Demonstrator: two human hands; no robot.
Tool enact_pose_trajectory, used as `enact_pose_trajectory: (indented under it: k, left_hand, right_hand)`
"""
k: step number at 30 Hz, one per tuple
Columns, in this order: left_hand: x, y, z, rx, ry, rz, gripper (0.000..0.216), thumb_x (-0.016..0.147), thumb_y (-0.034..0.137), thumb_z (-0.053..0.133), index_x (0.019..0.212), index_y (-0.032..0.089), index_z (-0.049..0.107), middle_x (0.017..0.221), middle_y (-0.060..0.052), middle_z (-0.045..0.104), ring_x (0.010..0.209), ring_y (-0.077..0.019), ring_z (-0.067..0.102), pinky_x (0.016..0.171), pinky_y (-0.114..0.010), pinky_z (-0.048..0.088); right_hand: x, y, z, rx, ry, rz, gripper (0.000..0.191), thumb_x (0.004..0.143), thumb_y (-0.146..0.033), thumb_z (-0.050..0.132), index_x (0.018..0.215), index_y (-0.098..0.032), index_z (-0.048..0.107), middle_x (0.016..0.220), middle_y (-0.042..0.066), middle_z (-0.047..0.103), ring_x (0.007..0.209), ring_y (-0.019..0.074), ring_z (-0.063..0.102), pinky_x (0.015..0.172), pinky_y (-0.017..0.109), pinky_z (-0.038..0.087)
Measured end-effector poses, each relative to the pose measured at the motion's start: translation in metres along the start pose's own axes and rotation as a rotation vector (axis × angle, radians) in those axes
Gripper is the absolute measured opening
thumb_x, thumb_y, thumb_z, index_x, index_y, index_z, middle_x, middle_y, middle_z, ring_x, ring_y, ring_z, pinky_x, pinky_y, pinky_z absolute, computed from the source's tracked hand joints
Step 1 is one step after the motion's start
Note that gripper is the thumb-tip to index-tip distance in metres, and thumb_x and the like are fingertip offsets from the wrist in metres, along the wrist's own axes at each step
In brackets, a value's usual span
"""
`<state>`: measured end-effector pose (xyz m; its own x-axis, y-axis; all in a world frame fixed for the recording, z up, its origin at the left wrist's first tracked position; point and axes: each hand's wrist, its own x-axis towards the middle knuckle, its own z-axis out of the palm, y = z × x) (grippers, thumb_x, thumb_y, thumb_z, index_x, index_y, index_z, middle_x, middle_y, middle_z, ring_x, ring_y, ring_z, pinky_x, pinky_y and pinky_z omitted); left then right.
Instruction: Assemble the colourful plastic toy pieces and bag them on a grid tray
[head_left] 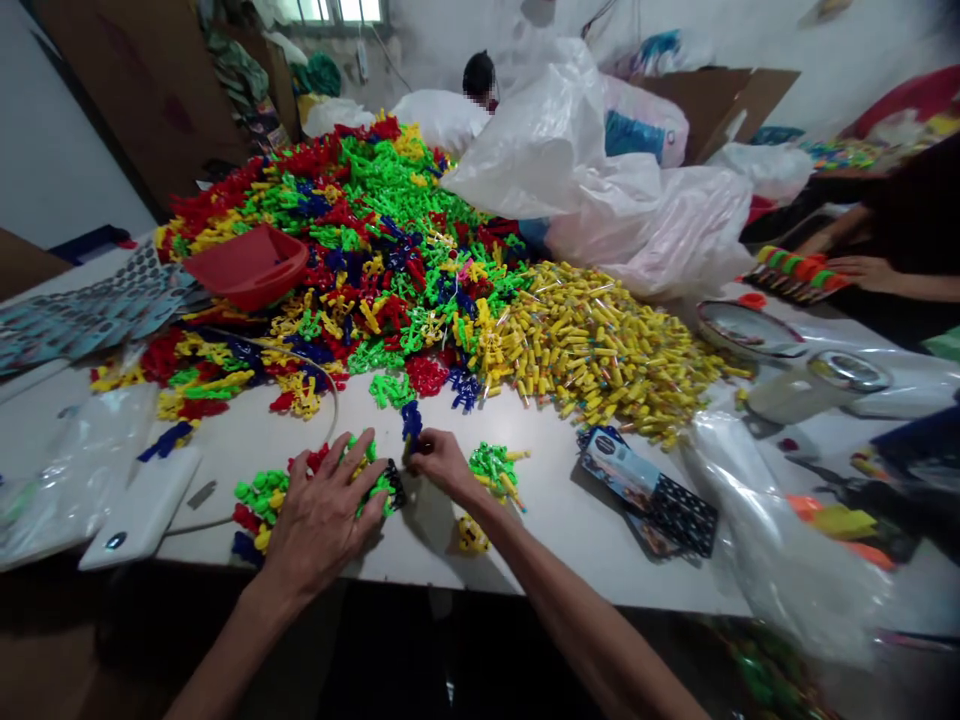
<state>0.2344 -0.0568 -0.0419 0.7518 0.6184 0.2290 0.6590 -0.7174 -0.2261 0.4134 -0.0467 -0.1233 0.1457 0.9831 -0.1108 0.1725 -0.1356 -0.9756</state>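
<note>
One spread L hand rests over green plastic pcs on white tbl, while R hand, just beside it, pinches dark-blue pc.

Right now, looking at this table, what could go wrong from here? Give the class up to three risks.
The yellow toy piece lies near the table's front edge, beside the right forearm, so a sweep of that arm might knock it off. A dark blue toy piece beside the left hand is also near that edge and could drop if nudged. The multicoloured heap meets the yellow crayon-like sticks, so they might mix.
</note>
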Motion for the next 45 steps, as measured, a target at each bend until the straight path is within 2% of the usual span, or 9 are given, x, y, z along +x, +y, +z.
enact_pose_trajectory:
  k: [3, 9, 16, 22, 28, 30, 33, 38, 45]
  left_hand:
    - [0.0, -0.001, 0.001, -0.007, 0.001, 0.006, 0.038, 0.087, 0.035, 0.039, 0.122, 0.028, 0.053, 0.142, -0.005, 0.038, 0.127, -0.0306, 0.038, 0.095, -0.054, 0.031]
    - [0.001, 0.0, 0.001, -0.04, -0.011, -0.016, 0.047, 0.087, 0.034, 0.039, 0.133, 0.025, 0.041, 0.142, -0.006, 0.037, 0.128, -0.031, 0.036, 0.096, -0.055, 0.028]
    - [0.0, 0.0, 0.001, -0.077, 0.001, -0.014, 0.05, 0.088, 0.036, 0.037, 0.135, 0.022, 0.038, 0.142, -0.006, 0.038, 0.127, -0.031, 0.037, 0.098, -0.056, 0.027]
    - [0.003, -0.002, 0.0, -0.09, -0.002, 0.004, 0.049, 0.087, 0.035, 0.039, 0.134, 0.026, 0.039, 0.145, -0.006, 0.032, 0.132, -0.0322, 0.03, 0.098, -0.056, 0.027]
    - [0.005, -0.009, -0.001, -0.098, -0.054, 0.019, 0.047, 0.09, 0.039, 0.033, 0.133, 0.024, 0.04, 0.143, -0.004, 0.036, 0.128, -0.0289, 0.036, 0.095, -0.054, 0.031]
    - [0.004, -0.009, -0.001, -0.086, -0.06, 0.019, 0.047, 0.09, 0.04, 0.031, 0.134, 0.024, 0.039, 0.143, -0.003, 0.035, 0.129, -0.0285, 0.035, 0.096, -0.054, 0.03]
    - [0.002, -0.009, -0.002, -0.077, -0.057, 0.018, 0.046, 0.091, 0.041, 0.03, 0.134, 0.026, 0.039, 0.144, -0.003, 0.034, 0.13, -0.0278, 0.034, 0.096, -0.053, 0.029]
    - [0.002, -0.008, -0.003, -0.058, 0.025, 0.004, 0.047, 0.09, 0.042, 0.033, 0.134, 0.026, 0.039, 0.144, -0.004, 0.034, 0.132, -0.0291, 0.03, 0.098, -0.055, 0.027]
    - [0.007, -0.007, 0.003, -0.102, -0.014, 0.055, 0.046, 0.09, 0.038, 0.034, 0.134, 0.024, 0.04, 0.142, -0.004, 0.037, 0.13, -0.0253, 0.035, 0.101, -0.046, 0.03]
  right_hand:
    - [0.012, 0.008, 0.024, 0.024, 0.005, -0.085, 0.006, 0.063, -0.015, 0.053, 0.068, -0.015, 0.056, 0.058, -0.004, 0.052, 0.055, 0.0101, 0.045, 0.05, 0.02, 0.033]
    - [0.008, 0.01, 0.029, -0.24, 0.022, -0.324, 0.003, 0.069, -0.014, 0.048, 0.068, -0.017, 0.048, 0.061, -0.004, 0.045, 0.056, 0.0102, 0.038, 0.052, 0.022, 0.029]
    - [0.0, 0.01, 0.029, -0.38, 0.002, -0.301, 0.007, 0.07, -0.012, 0.048, 0.075, -0.018, 0.048, 0.065, -0.003, 0.047, 0.059, 0.012, 0.04, 0.056, 0.022, 0.031]
    - [-0.007, 0.004, 0.033, -0.638, -0.101, -0.348, 0.022, 0.078, -0.015, 0.047, 0.1, -0.017, 0.052, 0.094, 0.005, 0.057, 0.074, 0.016, 0.052, 0.063, 0.025, 0.037]
    - [-0.035, -0.025, -0.036, -0.917, -0.036, -0.164, 0.021, 0.079, -0.011, 0.047, 0.096, -0.017, 0.059, 0.1, 0.008, 0.059, 0.082, 0.0174, 0.058, 0.066, 0.025, 0.038]
    - [-0.049, -0.028, -0.064, -1.138, -0.138, -0.004, 0.013, 0.078, -0.012, 0.049, 0.083, -0.015, 0.061, 0.092, 0.01, 0.06, 0.076, 0.0199, 0.06, 0.059, 0.026, 0.036]
    - [-0.062, -0.02, -0.085, -1.292, -0.208, 0.044, 0.02, 0.08, -0.007, 0.042, 0.082, -0.014, 0.06, 0.088, 0.01, 0.061, 0.073, 0.0186, 0.06, 0.056, 0.025, 0.032]
    - [-0.059, -0.007, -0.079, -1.007, 0.008, -0.013, 0.008, 0.072, -0.01, 0.051, 0.073, -0.016, 0.057, 0.079, 0.005, 0.06, 0.069, 0.0148, 0.056, 0.054, 0.023, 0.03]
    - [-0.05, 0.002, -0.028, 0.137, 0.01, 0.124, 0.011, 0.061, -0.019, 0.057, 0.071, -0.017, 0.053, 0.052, -0.007, 0.047, 0.045, 0.0091, 0.044, 0.046, 0.021, 0.034]
